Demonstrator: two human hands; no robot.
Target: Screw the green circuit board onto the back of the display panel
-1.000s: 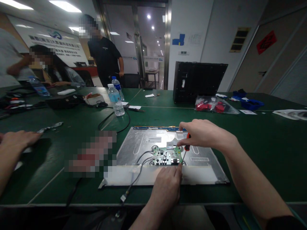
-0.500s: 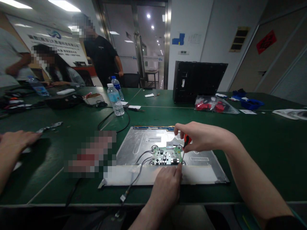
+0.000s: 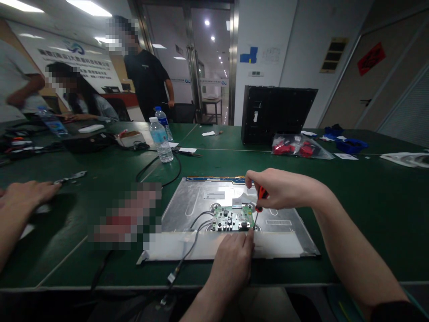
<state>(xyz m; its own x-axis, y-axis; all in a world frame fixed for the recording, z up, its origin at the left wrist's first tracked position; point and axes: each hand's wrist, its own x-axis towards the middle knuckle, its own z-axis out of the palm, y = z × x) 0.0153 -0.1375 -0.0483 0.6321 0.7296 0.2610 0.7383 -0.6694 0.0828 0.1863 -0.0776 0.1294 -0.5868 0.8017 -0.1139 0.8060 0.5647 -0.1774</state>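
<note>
Circuit board [image 3: 233, 219], small and green, is seen lying on the back of a silver metal panel [image 3: 194, 203] laid flat on the green surface [image 3: 351, 214]. A red-handled screwdriver [image 3: 260, 194] is clamped in the fingers of the right hand [image 3: 284, 188], its tip set at the board's right corner. The left hand [image 3: 233, 264] is rested on the panel's near edge, fingers loosely together, nothing gripped, fingertips just beside the board.

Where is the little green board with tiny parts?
The green board lies on the silver panel in the middle of the head view, just beyond the left hand, with the screwdriver in the right hand at its right corner.
</note>
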